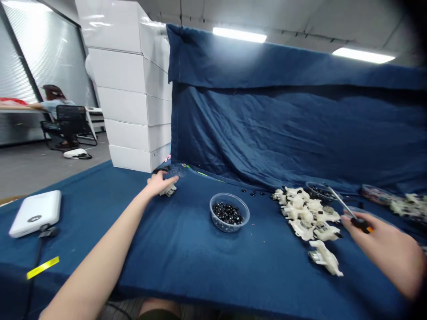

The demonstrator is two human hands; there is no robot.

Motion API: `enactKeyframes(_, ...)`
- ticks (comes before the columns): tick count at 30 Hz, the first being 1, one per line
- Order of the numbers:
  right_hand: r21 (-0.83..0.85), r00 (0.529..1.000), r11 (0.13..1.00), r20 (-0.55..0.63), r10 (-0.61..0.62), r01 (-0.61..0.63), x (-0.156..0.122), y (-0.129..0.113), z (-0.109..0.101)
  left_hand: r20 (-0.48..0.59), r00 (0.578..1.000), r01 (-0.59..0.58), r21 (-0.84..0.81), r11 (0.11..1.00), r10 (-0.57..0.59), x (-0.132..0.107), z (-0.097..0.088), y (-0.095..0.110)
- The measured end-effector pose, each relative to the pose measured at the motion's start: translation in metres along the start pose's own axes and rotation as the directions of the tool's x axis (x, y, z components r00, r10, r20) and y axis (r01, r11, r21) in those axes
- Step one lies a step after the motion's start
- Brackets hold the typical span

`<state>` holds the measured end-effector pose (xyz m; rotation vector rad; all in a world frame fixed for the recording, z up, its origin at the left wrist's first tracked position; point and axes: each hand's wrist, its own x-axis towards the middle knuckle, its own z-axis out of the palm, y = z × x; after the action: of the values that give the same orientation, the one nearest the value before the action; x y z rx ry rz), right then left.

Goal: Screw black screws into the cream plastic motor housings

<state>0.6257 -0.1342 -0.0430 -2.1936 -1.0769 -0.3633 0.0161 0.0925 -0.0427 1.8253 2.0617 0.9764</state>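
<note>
About a dozen pale parts lay heaped on the cloth near my right hand, and one stray part lay just in front of them, on my side. Another, the left part, was on the cloth under my left hand, well apart from the others. I judged the work to be somewhere midway, with parts lying to both sides of me, but which were finished and which were waiting I could not tell. The bowl between my hands held plenty of black bits, and a few loose bits lay behind it.

My right hand had its fingers closed around the driver, the shaft pointing forward and left. On my left hand the thumb stretched out away from the fingers, which reached down over the left part; they seemed to touch it, but whether they gripped it I could not tell.
</note>
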Motion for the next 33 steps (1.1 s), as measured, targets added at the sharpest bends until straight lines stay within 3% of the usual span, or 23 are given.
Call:
enactKeyframes(3, 0.080, 0.989, 0.991, 0.099, -0.113, 0.105, -0.006, -0.039, 0.004, 0.158, 0.987, -0.031, 0.095, 0.995, 0.016, -0.006, 0.011, -0.004)
enactKeyframes(5, 0.165, 0.950, 0.967, 0.213, -0.227, 0.195, -0.018, -0.075, 0.014, 0.210, 0.977, -0.056, 0.118, 0.991, 0.031, -0.009, 0.010, -0.004)
enactKeyframes(8, 0.315, 0.778, 0.877, 0.415, -0.472, 0.364, -0.041, -0.136, 0.033, 0.173, 0.983, -0.077, 0.104, 0.992, 0.058, -0.013, 0.004, 0.001)
enactKeyframes(10, 0.374, 0.655, 0.803, 0.466, -0.595, 0.463, -0.054, -0.174, 0.044, 0.118, 0.990, -0.087, 0.059, 0.994, 0.079, -0.016, 0.002, 0.010)
enactKeyframes(14, 0.367, 0.443, 0.720, 0.599, -0.667, 0.588, -0.062, -0.229, 0.057, 0.147, 0.979, -0.126, -0.113, 0.986, 0.142, -0.028, 0.015, 0.033)
enactKeyframes(17, 0.308, 0.344, 0.704, 0.705, -0.620, 0.640, -0.062, -0.249, 0.060, 0.211, 0.957, -0.170, -0.151, 0.974, 0.200, -0.039, 0.027, 0.043)
enactKeyframes(21, 0.360, 0.246, 0.643, 0.712, -0.657, 0.676, -0.064, -0.259, 0.058, 0.234, 0.951, -0.194, -0.057, 0.979, 0.202, -0.047, 0.030, 0.046)
enactKeyframes(24, 0.385, 0.212, 0.605, 0.695, -0.687, 0.697, -0.071, -0.263, 0.057, 0.218, 0.966, -0.157, 0.064, 0.986, 0.139, -0.049, 0.027, 0.046)
enactKeyframes(31, 0.369, 0.212, 0.549, 0.652, -0.728, 0.750, -0.084, -0.269, 0.061, 0.278, 0.955, -0.155, 0.190, 0.969, 0.098, -0.050, 0.034, 0.051)
enactKeyframes(33, 0.370, 0.233, 0.554, 0.634, -0.737, 0.746, -0.085, -0.269, 0.064, 0.288, 0.953, -0.163, 0.211, 0.964, 0.098, -0.050, 0.038, 0.051)
